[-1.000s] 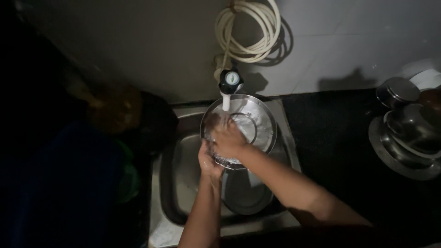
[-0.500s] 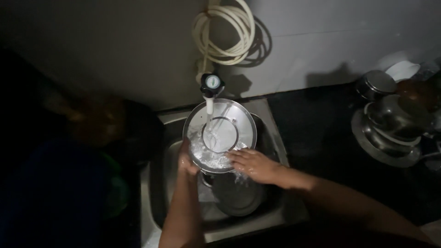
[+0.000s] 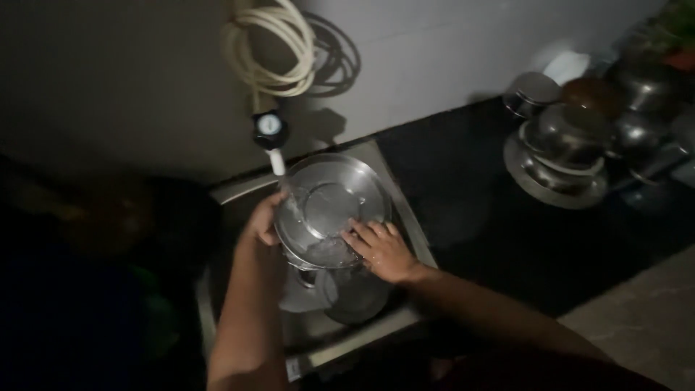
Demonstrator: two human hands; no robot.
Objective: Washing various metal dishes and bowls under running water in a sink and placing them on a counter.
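Since a second ago your right hand (image 3: pixel 384 250) has slid off the middle of the plate (image 3: pixel 333 206) to its near rim, and the plate has tipped up to face you more squarely. Your left hand (image 3: pixel 262 221) grips the plate's left edge, fingers curled around it; your right lies open, fingers spread flat on the lower rim. The plate is held over the sink (image 3: pixel 394 195), just under the tap (image 3: pixel 269 134), with water running onto its upper left part.

You look to be in the rinsing step, rubbing the plate under the stream. A sensible next move would be to turn the plate so the water reaches the far side, keeping the left grip firm, since wet steel slips.

More steel vessels lie below in the basin (image 3: pixel 347 297). A dark counter (image 3: pixel 470 188) runs to the right, with stacked steel pots (image 3: pixel 572 145) at its far right corner. A coiled hose (image 3: pixel 271 51) hangs on the pale wall above the tap. The room is dim, the left side nearly black.
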